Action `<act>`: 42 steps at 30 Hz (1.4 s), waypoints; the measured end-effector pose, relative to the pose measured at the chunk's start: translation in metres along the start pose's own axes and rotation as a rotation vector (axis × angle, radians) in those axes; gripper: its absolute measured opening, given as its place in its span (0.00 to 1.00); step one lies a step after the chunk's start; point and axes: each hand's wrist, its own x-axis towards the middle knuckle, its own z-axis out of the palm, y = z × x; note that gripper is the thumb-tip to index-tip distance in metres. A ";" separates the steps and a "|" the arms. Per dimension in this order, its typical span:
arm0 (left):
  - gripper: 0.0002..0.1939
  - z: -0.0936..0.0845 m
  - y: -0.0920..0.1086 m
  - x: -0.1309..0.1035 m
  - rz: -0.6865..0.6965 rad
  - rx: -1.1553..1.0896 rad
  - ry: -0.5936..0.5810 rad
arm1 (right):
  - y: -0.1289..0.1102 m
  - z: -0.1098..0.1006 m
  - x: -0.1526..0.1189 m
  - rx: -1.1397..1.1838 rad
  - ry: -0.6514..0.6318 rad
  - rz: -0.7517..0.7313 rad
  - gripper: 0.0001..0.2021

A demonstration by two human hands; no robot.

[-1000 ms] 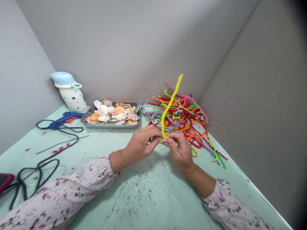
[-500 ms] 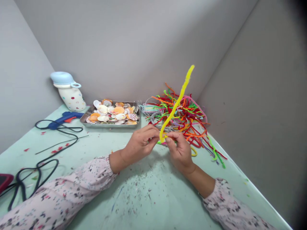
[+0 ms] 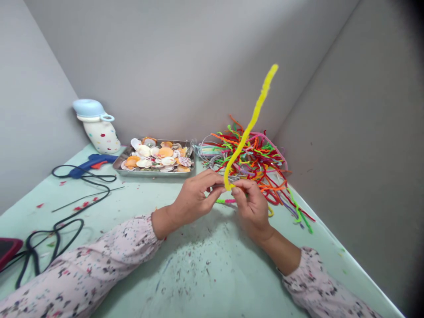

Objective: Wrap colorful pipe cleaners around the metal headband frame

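Note:
A fuzzy yellow pipe cleaner (image 3: 249, 128) rises up and to the right from between my fingertips, bent sharply at its lower end. My left hand (image 3: 195, 196) is closed, thumb and forefinger pinching at that bend. From the other side my right hand (image 3: 251, 207) pinches the pipe cleaner's short bent end. Both hands hover over the table, fingertips nearly meeting. Just below them shows a green and pink pipe cleaner (image 3: 226, 201). Behind my hands lies a tangled heap of pipe cleaners (image 3: 265, 154) in red, orange, green and other colours.
A metal tray (image 3: 154, 174) of seashells stands at the back. Left of it are a blue glue gun (image 3: 89, 164) with a looping black cord (image 3: 54, 232) and a white bottle (image 3: 102, 134) with a light blue lid. A dark red object (image 3: 9, 252) sits at the left edge.
The yellow pipe cleaner's free end has risen and shifted right. Its bent end has moved slightly right and up between my fingers. The whole view has shifted a little.

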 end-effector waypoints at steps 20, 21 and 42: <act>0.10 -0.014 -0.015 0.017 -0.738 -0.243 -0.303 | 0.006 0.004 0.007 0.260 -0.334 0.422 0.10; 0.09 -0.013 -0.016 0.015 -0.733 -0.228 -0.319 | 0.008 0.005 0.005 0.260 -0.340 0.430 0.10; 0.07 -0.001 -0.025 0.001 -0.445 0.082 -0.325 | 0.008 0.006 0.003 0.178 -0.392 0.516 0.10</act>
